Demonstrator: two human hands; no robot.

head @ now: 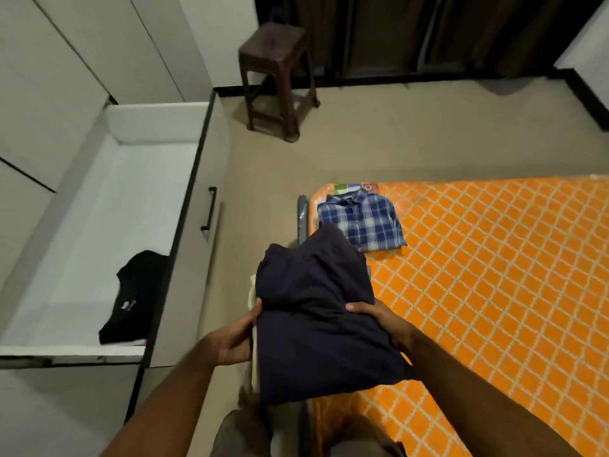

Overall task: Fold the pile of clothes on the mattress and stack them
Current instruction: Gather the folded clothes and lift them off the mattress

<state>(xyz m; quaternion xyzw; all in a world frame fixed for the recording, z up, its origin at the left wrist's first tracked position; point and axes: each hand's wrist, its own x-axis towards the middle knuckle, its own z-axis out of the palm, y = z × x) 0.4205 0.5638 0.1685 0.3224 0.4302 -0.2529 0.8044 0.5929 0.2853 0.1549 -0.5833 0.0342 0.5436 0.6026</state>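
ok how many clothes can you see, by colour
Navy, held by left hand and right hand: 1
Blue plaid, on the mattress: 1
Black, in the drawer: 1
Pale, edge showing under the navy: 1
Total: 4

Navy garment point(323, 324): soft matt cloth, smooth w/ a few creases; plaid shirt point(362, 221) woven cloth, also matt. Mattress point(494, 275) has quilted orange fabric under a slightly glossy plastic wrap. Stool point(276, 77) dark moulded plastic by the look; drawer point(131, 206) smooth matt white laminate w/ black metal-look handle point(208, 208).
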